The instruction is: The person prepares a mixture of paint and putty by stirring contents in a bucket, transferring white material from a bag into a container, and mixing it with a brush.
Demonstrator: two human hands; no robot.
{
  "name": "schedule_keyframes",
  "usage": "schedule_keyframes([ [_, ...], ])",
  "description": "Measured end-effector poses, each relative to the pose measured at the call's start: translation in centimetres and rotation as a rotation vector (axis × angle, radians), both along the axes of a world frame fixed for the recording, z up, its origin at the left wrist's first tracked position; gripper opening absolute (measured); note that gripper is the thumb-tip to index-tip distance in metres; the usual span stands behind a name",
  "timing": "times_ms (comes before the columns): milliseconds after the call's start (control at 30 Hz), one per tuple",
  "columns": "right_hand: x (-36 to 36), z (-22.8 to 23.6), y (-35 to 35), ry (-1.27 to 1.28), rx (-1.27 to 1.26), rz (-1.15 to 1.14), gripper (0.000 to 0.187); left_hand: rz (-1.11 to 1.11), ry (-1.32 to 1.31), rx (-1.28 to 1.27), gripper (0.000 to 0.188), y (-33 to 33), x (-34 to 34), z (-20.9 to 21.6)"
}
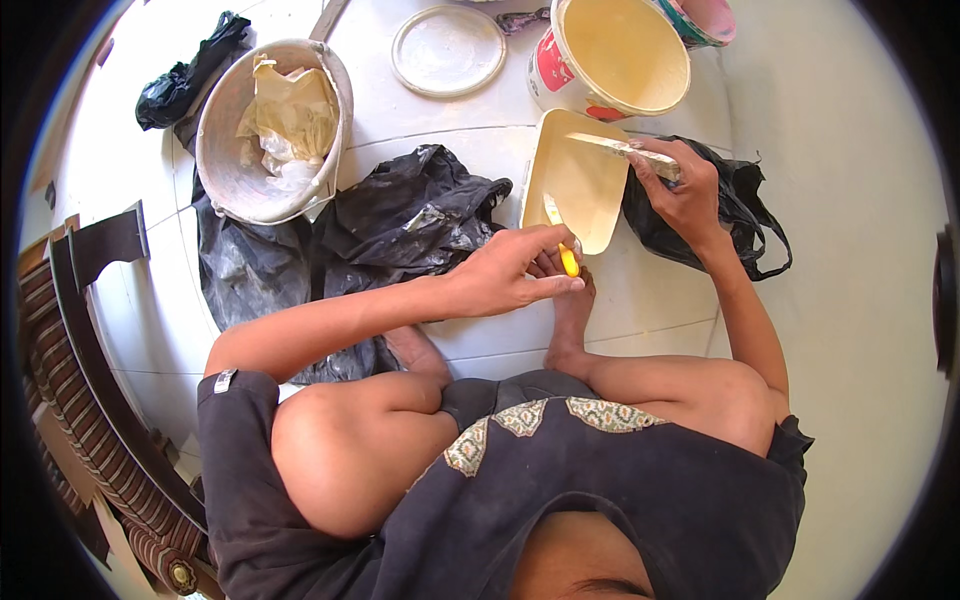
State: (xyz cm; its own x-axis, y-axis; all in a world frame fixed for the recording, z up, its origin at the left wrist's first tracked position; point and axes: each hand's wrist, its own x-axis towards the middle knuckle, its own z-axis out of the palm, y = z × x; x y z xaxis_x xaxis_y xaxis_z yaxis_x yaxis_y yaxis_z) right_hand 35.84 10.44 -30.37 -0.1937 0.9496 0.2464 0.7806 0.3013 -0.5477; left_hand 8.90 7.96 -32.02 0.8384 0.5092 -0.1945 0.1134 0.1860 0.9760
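My left hand (515,272) is closed round a small putty knife (569,260) with a yellow handle. Its narrow, whitish-smeared blade points away from me over the near end of a cream rectangular tray (592,195). To the right, my right hand (686,192) grips a wide, paste-coated flat scraper (600,145), seen nearly edge-on. The scraper's long edge reaches left across the tray's far part. Pale cream residue coats the tray, which lies on the floor just beyond my right foot. My fingers partly hide both tools' handles.
Behind the tray stands a white bucket (625,60) with cream paste inside. A round lid (449,52) lies left of it. A smeared bucket (212,135) holds crumpled plastic. Black plastic bags (400,215) spread over the tiles; another bag (740,195) lies right. A wooden chair (85,340) is at left.
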Motion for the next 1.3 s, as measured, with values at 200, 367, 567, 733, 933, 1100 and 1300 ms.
schedule_keyframes([
  [200,-0.5,0.1,-1.8,0.100,-0.224,-0.001,0.017,0.040,0.009,0.046,0.029,0.4,0.0,0.4],
  [367,0.0,1.0,-3.0,0.096,-0.328,0.072,0.016,0.088,0.069,-0.018,0.023,1.8,0.1,1.0],
  [567,2.6,1.2,-2.9,0.092,-0.329,-0.007,0.015,0.088,0.078,-0.010,0.022,2.7,0.2,1.5],
  [733,2.7,2.0,-1.7,-0.080,-0.154,0.035,0.015,0.163,0.107,-0.010,0.024,4.2,0.5,1.3],
  [933,1.4,3.0,-2.6,-0.046,-0.404,0.002,0.014,0.305,0.018,-0.002,0.030,4.5,0.6,-0.9],
  [1100,0.5,1.6,-4.4,0.012,-0.352,0.096,0.013,0.307,0.000,-0.096,0.029,4.6,0.6,-2.2],
  [1300,-3.3,1.7,-4.3,0.049,-0.263,0.225,0.014,0.260,-0.007,-0.142,0.029,4.4,0.6,-3.0],
])
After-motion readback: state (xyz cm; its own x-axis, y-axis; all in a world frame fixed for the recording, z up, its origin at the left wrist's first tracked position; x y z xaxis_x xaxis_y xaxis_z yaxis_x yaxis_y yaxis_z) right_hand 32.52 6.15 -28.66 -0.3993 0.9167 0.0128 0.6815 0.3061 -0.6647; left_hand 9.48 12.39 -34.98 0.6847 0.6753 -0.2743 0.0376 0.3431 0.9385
